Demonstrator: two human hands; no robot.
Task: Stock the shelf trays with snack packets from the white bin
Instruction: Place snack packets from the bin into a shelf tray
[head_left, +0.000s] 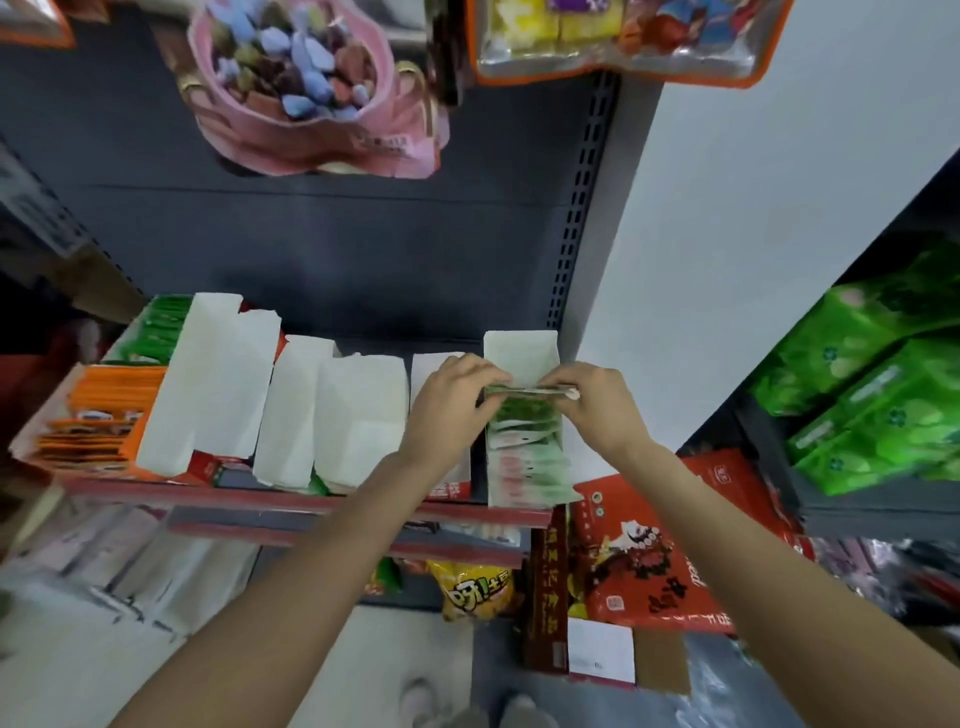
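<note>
Fingers (485, 382) of my left hand (449, 402) are curled onto the left end of a small bunch of green snack packets (524, 396), and my right hand (597, 402) pinches the other end, thumb and fingertips closed tight on the bundle. Both hands have hold of it, no slack in either. The bundle sits just above the rightmost white tray (519, 353), at the right end of the shelf (311, 501), over a row of the same green-and-white packets (524, 462) already lined up in that tray and running to the shelf's front edge.

These packets look light, thin and floppy, with slick film wrappers, so I reckon they'd fan out or slide past each other if gripped loosely. Holding the stack by its two short ends and squeezing inward seems the right way, keeping them square while they drop behind the row. Crushing is a small worry; I can't tell what's inside.

Both forearms reach up from the bottom of the view and converge on the tray, wrists roughly level, knuckles up, hands almost touching across the bundle. The other white trays (291, 410) stand in a row leftward along the shelf, an orange box of packets (104, 415) at the left end. The white bin isn't in view.
</note>
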